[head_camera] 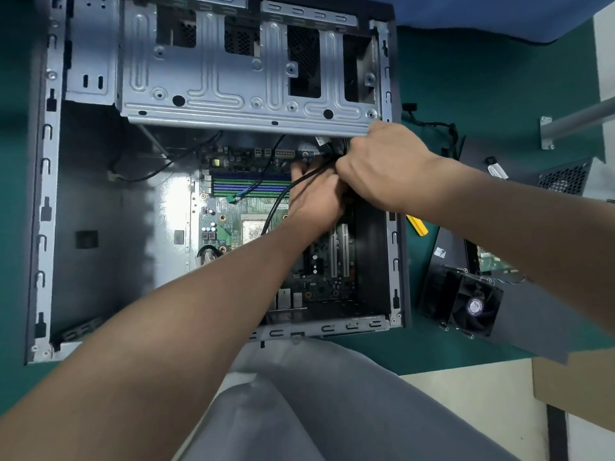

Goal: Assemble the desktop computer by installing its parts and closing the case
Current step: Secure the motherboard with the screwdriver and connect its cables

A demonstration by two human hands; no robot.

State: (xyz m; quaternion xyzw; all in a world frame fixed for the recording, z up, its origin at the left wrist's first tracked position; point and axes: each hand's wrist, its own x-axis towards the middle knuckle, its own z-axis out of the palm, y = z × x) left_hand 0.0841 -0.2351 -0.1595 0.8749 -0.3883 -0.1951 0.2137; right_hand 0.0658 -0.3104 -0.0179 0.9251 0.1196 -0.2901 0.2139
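- Head view looks down on two bare forearms reaching into the open computer case (50,201), which lies flat on a green mat (492,81).
- Right hand (382,164) comes in from the right over the case wall, knuckles up and fingers curled tight. The black cable (283,197) runs up into that curl, so this hand grips the cable.
- Left hand (316,201) lies just below and left of that grip, back of the hand up. Its forearm stretches diagonally across the case from the lower left, and its fingertips reach under the right hand. The cable crosses over it, but I cannot tell whether its fingers hold anything.
- Motherboard (229,224) sits flat on the case floor, below and left of the grip, and the cable trails from the grip down across it.
- Drive cage (233,78) spans the case directly above the grip, its lower edge just beside the right knuckles.
- Right of the grip, outside the case, a black fan (476,307) rests on a grey panel (539,321). A yellow tool (417,224) lies nearer the case wall.
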